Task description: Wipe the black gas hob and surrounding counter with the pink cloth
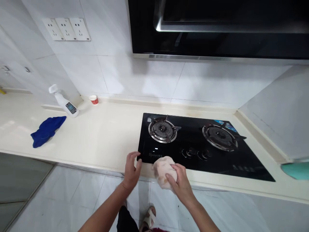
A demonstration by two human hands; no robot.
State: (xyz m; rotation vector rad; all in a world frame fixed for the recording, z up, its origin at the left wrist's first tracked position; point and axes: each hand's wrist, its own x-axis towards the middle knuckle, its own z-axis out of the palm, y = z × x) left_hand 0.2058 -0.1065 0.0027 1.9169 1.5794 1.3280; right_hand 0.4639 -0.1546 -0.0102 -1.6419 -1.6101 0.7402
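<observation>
A pale, stained cloth [164, 172] is bunched in my right hand [180, 180], thumb on top and fingers around its edge. It hangs over the counter's front edge, just before the black gas stove [190, 133]. My left hand [132, 170] is at the stove's front left corner, fingers apart and curved, with nothing in them. Whether its fingertips touch the glass I cannot tell. On the stove are a left burner [163, 129], a right burner [219, 137] and two control knobs [191, 151] between them near the front.
To the left on the cream counter [108, 135] lie a blue cloth [47, 130], a white spray bottle [65, 103] and a small red-and-white cup [94, 99]. A black range hood [217, 38] overhangs the stove. Something green [295, 169] stands at the right edge.
</observation>
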